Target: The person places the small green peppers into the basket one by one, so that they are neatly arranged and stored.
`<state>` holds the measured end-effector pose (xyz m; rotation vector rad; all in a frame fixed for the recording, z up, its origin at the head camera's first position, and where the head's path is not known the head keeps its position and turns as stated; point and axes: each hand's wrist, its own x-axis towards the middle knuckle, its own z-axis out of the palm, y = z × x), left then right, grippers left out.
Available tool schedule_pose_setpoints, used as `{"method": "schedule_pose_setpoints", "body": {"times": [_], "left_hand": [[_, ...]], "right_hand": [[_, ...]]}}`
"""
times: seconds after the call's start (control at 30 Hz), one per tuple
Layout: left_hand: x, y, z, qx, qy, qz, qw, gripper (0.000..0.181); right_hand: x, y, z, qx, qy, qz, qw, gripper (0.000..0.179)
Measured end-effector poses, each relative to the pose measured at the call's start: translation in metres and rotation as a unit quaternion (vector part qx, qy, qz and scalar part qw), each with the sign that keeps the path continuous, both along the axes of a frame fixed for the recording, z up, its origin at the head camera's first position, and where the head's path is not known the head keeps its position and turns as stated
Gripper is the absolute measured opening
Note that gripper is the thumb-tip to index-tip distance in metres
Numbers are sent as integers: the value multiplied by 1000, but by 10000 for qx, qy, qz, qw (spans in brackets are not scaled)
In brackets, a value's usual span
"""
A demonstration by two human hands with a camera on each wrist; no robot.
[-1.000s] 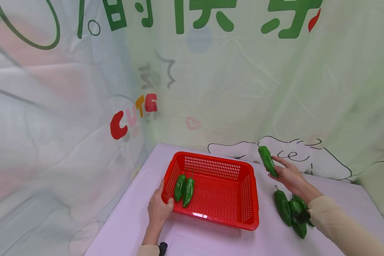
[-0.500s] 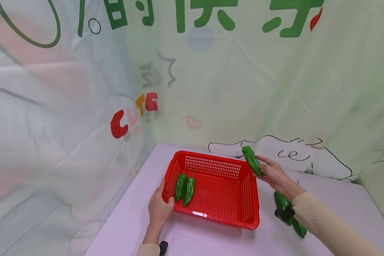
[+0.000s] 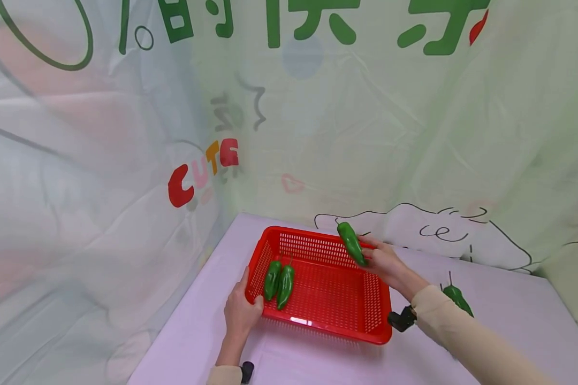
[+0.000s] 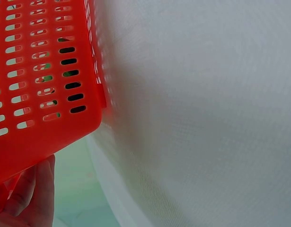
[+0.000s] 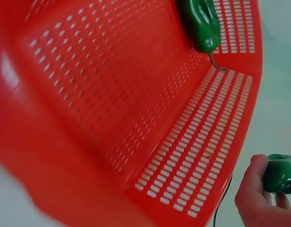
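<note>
A red perforated plastic basket [image 3: 386, 310] stands on the table with two green peppers [image 3: 285, 287] lying side by side at its left end. My left hand [image 3: 241, 308] grips the basket's left rim, thumb on the near side. In the left wrist view its fingers [image 4: 41, 189] curl at the edge of the red wall. My right hand [image 3: 384, 262] holds another green pepper [image 3: 350, 243] by its lower end, stem up, over the back right part of the basket. The right wrist view shows this held pepper [image 5: 279, 175] beyond the basket's rim.
More green peppers lie on the table to the right, mostly hidden behind the right sleeve; one pepper [image 3: 456, 299] shows past it. Printed cloth [image 3: 318, 133] hangs behind and to the left of the pale table [image 3: 183, 342].
My right hand has moved left with the pepper, from above the peppers on the table to over the basket. The left hand has stayed on the rim.
</note>
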<state>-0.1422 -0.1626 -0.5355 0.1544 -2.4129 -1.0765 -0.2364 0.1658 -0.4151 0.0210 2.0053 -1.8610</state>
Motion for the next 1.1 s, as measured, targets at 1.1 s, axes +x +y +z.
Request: {"method": "schedule_pose_setpoints", "body": {"times": [1.1], "left_hand": [[-5,-4,-4,34,-130,11,9999,78]], "right_hand": [[0,-80,-38,28,-373,-243,9990,52]]}}
